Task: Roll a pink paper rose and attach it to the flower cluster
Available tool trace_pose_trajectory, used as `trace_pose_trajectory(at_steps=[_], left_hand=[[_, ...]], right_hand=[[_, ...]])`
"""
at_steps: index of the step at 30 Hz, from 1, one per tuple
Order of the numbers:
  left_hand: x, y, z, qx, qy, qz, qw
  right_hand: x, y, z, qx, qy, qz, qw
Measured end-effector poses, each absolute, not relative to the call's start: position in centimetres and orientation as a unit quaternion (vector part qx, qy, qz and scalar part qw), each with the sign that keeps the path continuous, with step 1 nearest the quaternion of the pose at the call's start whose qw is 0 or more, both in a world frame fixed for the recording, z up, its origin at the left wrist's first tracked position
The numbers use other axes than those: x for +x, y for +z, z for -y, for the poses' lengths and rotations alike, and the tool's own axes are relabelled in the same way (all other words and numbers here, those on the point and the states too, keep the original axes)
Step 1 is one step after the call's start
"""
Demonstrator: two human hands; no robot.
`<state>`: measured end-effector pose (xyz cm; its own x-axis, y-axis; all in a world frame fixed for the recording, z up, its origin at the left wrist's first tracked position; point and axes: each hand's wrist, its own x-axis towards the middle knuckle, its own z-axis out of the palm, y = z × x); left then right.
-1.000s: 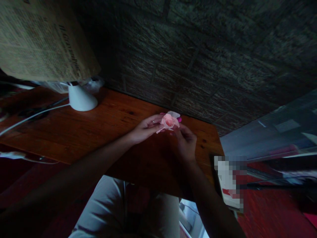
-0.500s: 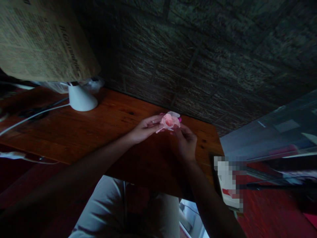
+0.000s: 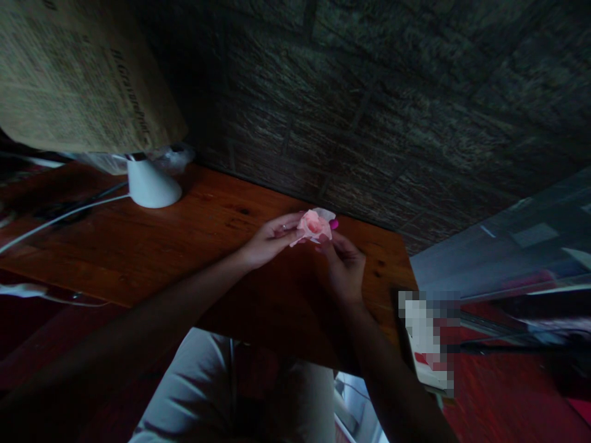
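A pale pink artificial rose point(image 3: 316, 226) with thin, ruffled petals is held between my hands above the wooden table. My left hand point(image 3: 276, 239), wearing a ring, grips it from the left, thumb in front and fingers behind. At its lower right edge, my right hand point(image 3: 345, 263) pinches a petal between thumb and fingers. A whitish, translucent petal point(image 3: 324, 213) stands out behind the bloom. Beside it on the right shows a small magenta piece point(image 3: 333, 224), whose kind I cannot make out. The underside of the flower is hidden.
A lamp with a white base point(image 3: 154, 187) and newsprint shade point(image 3: 92, 80) stands on the wooden table point(image 3: 207, 215) at left, its cable running left. Clear plastic point(image 3: 178, 159) lies behind it. A dark stone-patterned wall point(image 3: 286, 111) borders the table's far edge.
My right hand has shifted slightly left and down along the flower's edge. The petals on that side have changed shape a little, and more of the magenta piece shows. My left hand stays put.
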<state>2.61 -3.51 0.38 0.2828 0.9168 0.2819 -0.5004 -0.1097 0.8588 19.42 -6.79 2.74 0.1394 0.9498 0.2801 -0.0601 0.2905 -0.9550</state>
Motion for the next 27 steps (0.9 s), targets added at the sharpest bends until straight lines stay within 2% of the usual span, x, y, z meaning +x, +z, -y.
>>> trace_pose_trajectory(at_steps=[11,18,27], left_hand=[[2.4,-0.1,3.2,0.515,0.57,-0.22,0.6],[1.8,1.1,3.5,0.566,0.552,-0.238,0.564],[1.9,1.1,3.7,0.591,0.571,-0.276,0.498]], right_hand=[[19.6,2.4,6.8,-0.432,0.382,0.536,0.617],[19.3,2.2,6.9,-0.424,0.379,0.542,0.619],[19.6,2.3,7.4,-0.43,0.283,0.592,0.619]])
